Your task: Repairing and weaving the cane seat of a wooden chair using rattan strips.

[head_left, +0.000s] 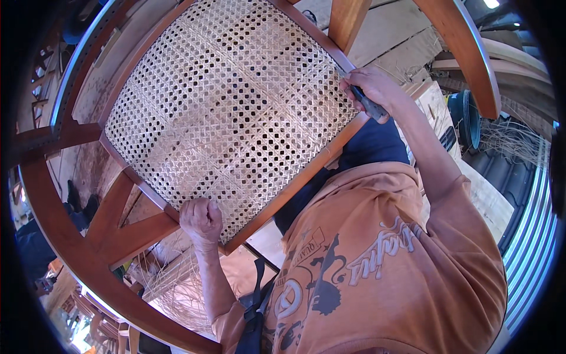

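Observation:
A woven cane panel [236, 100] fills the wooden seat frame [295, 184] of a chair, tilted across my lap. My right hand [372, 88] is at the frame's right corner, closed around a dark-handled tool [370, 106]. The tool's working end is hidden by my fingers at the cane's edge. At the near left corner, my left hand [200, 221] rests on the rail and cane with its fingers curled in. Whether a strand is pinched inside it cannot be seen.
A curved wooden chair part [59, 230] sweeps along the left, joined to the seat by braces. Another curved wooden leg [466, 53] reaches down at upper right. Loose cane strands [177, 283] lie at lower left. A dark teal bucket [463, 118] stands at right, near corrugated sheeting [533, 206].

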Action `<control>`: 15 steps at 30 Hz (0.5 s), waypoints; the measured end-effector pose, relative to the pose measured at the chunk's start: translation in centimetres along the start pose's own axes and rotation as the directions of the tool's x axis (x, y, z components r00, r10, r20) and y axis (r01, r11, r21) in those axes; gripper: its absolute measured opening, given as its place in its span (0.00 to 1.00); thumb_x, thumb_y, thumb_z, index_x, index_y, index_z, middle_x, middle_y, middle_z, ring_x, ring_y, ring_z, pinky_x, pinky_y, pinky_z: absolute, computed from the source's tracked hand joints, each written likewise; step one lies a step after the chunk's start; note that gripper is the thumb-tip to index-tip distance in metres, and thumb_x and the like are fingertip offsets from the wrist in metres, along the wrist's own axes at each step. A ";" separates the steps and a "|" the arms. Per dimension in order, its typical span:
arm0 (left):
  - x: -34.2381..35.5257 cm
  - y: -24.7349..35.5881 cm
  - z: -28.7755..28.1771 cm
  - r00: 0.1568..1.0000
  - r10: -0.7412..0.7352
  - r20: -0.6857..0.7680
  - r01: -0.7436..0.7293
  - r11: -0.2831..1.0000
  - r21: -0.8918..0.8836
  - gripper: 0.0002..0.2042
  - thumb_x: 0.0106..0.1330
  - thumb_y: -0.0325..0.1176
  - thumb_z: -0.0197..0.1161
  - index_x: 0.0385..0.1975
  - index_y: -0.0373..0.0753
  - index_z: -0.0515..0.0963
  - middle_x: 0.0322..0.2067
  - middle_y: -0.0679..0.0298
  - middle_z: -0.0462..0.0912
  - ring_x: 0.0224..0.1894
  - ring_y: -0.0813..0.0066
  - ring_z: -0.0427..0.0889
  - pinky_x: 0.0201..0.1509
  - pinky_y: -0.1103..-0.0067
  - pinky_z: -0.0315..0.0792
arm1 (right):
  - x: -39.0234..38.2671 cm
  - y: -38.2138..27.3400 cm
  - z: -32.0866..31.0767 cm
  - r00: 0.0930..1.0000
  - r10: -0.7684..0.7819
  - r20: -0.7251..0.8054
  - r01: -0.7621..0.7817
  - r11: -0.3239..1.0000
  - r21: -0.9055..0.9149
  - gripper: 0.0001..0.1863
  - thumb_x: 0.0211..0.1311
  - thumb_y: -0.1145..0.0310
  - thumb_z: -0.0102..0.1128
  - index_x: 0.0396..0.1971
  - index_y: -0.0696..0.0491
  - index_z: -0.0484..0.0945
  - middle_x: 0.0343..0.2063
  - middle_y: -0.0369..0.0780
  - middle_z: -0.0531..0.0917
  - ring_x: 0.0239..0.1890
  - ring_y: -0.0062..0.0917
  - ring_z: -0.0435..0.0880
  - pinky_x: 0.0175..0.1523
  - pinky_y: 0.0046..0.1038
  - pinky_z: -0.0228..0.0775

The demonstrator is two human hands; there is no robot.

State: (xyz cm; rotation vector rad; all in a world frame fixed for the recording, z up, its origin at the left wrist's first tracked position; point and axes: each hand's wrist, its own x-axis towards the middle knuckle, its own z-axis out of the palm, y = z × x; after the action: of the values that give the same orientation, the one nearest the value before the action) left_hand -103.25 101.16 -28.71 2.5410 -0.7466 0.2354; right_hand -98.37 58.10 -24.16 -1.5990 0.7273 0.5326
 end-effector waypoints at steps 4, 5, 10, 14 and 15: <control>0.9 0.0 0.7 1.000 0.014 0.010 -0.014 1.000 -0.009 0.03 0.55 0.25 0.56 0.24 0.36 0.69 0.21 0.57 0.73 0.23 0.59 0.73 0.29 0.69 0.69 | 0.3 0.1 -0.1 0.998 -0.034 -0.049 0.031 0.997 -0.067 0.12 0.63 0.67 0.43 0.26 0.59 0.73 0.15 0.35 0.74 0.11 0.18 0.71 0.16 0.20 0.61; 1.1 -0.1 0.8 1.000 0.017 0.002 -0.017 1.000 0.000 0.03 0.55 0.25 0.56 0.24 0.36 0.69 0.21 0.57 0.73 0.23 0.59 0.73 0.29 0.69 0.69 | 0.7 0.3 0.0 0.997 -0.036 -0.072 0.032 0.998 -0.057 0.12 0.62 0.67 0.44 0.26 0.59 0.73 0.15 0.35 0.73 0.11 0.18 0.70 0.17 0.20 0.62; -2.3 -0.8 -4.1 0.926 -0.319 0.204 0.329 0.944 -0.020 0.04 0.46 0.29 0.60 0.17 0.42 0.71 0.17 0.62 0.72 0.20 0.63 0.72 0.24 0.70 0.67 | 1.8 1.2 4.0 0.716 -0.694 -0.074 0.435 0.527 -0.730 0.13 0.60 0.64 0.46 0.32 0.59 0.76 0.28 0.54 0.79 0.35 0.47 0.77 0.40 0.39 0.68; 1.8 0.9 0.0 0.931 -0.211 0.299 0.176 0.975 0.139 0.03 0.46 0.33 0.59 0.17 0.44 0.73 0.20 0.62 0.75 0.26 0.64 0.78 0.30 0.68 0.72 | 5.5 6.3 -3.9 0.964 -0.246 -0.099 0.144 0.797 -0.586 0.20 0.60 0.65 0.46 0.50 0.59 0.71 0.32 0.51 0.79 0.33 0.33 0.79 0.37 0.33 0.70; 1.0 0.3 0.9 0.994 -0.111 -0.010 0.110 0.993 -0.048 0.04 0.48 0.32 0.60 0.17 0.43 0.72 0.19 0.61 0.74 0.23 0.62 0.76 0.29 0.70 0.72 | 8.5 10.2 -5.4 0.855 -0.494 -0.158 0.315 0.737 -0.598 0.17 0.60 0.64 0.41 0.31 0.62 0.76 0.19 0.48 0.78 0.20 0.33 0.77 0.27 0.35 0.67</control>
State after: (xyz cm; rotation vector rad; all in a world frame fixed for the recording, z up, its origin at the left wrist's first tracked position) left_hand -102.59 100.00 -29.08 2.5240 -0.5972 0.1938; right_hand -100.16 50.78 -36.38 -2.3603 0.4247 0.1582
